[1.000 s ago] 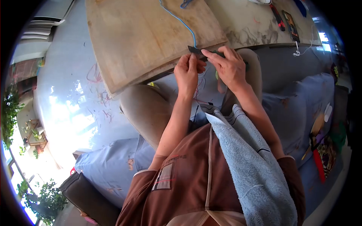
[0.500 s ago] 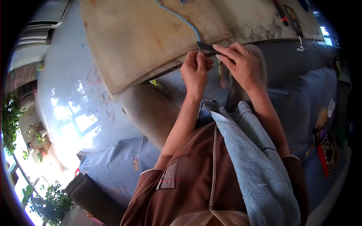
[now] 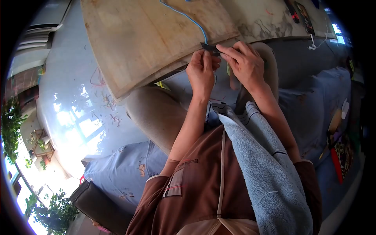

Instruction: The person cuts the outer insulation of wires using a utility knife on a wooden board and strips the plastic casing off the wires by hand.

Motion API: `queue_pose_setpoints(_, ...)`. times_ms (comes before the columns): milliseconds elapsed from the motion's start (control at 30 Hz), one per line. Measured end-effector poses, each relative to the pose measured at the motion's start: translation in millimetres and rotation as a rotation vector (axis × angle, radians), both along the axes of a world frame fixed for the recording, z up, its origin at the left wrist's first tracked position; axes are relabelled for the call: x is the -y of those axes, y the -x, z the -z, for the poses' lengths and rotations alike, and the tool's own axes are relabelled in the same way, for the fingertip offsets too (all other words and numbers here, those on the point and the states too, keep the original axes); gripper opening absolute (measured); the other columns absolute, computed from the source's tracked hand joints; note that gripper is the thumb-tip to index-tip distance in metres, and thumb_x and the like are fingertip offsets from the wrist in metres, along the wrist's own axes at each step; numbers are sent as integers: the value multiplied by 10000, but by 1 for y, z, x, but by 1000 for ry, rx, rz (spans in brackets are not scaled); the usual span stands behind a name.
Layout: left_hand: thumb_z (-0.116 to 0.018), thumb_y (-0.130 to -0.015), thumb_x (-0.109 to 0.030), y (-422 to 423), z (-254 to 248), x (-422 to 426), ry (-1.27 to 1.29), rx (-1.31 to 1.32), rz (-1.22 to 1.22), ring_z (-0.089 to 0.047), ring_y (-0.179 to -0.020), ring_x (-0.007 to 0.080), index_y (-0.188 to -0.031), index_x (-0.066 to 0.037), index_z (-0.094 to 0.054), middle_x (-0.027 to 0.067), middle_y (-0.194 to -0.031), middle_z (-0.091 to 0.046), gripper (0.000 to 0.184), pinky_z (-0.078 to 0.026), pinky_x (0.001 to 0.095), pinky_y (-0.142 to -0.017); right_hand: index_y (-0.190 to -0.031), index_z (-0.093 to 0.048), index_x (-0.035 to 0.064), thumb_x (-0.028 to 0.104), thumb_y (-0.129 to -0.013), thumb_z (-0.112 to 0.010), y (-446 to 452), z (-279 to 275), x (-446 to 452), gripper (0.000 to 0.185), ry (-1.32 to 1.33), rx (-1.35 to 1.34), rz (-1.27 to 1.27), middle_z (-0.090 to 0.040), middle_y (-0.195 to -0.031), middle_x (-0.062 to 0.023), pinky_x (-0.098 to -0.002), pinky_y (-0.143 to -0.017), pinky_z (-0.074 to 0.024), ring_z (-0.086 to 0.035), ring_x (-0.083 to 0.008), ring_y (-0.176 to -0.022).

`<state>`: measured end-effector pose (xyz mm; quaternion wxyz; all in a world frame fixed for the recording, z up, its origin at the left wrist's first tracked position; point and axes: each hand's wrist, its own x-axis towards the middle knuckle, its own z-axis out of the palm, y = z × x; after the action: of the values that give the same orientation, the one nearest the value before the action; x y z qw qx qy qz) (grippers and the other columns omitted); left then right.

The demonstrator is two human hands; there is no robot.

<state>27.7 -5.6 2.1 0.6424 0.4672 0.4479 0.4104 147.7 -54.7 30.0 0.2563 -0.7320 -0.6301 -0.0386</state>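
Observation:
My left hand (image 3: 201, 73) pinches the end of a thin blue cord (image 3: 194, 22) just off the near edge of the wooden board (image 3: 145, 43). In my right hand (image 3: 246, 64) is a dark blade-like tool (image 3: 210, 48), whose pointed tip lies over the cord right above my left fingertips. From there the cord runs up and left across the board. The exact contact between blade and cord is too small to make out.
At the upper right of the table lie a red and black cutter (image 3: 292, 11) and a phone (image 3: 305, 18) with a white cable (image 3: 312, 46). A blue-grey towel (image 3: 266, 164) hangs over my front. Scraps of thread (image 3: 109, 103) litter the floor.
Both hands and the cord's end have shifted slightly right in view, while the board's left edge has moved left. The blade tip lifted off a little and is back near the left fingertips.

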Motion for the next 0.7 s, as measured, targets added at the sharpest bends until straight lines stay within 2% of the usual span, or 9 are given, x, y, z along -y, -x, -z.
queue_pose_setpoints(333,-493,-916,-145,1,-1,1,30,24,-5,-549,-537,77,-827,29,-565,70,-655,-630,209,-447,214,-506,-986,-670,261,156,-687,-685,0,14,-2,317,-96,99,25,-511,-801,15,-315,-667,-437,-534,-177,-768)
queue_pose_setpoints(533,-497,-914,-151,1,-1,-4,54,42,-3,-557,-528,87,-808,32,-569,78,-652,-633,223,-450,215,-504,-1021,-657,275,170,-686,-696,-4,18,-9,354,-138,174,9,-505,-788,29,-305,-639,-435,-530,-175,-726)
queue_pose_setpoints(633,-495,-914,-150,1,3,-6,47,60,-6,-561,-528,90,-807,33,-569,82,-653,-635,225,-454,216,-503,-1019,-659,282,174,-692,-695,-3,16,-12,346,-152,164,2,-508,-789,30,-302,-638,-436,-534,-172,-732)
queue_pose_setpoints(700,-492,-913,-147,1,3,-6,54,69,-10,-563,-527,90,-808,35,-570,83,-652,-635,224,-455,218,-502,-975,-673,261,171,-700,-669,-3,17,-11,290,-109,61,-4,-508,-779,26,-309,-647,-435,-537,-173,-744)
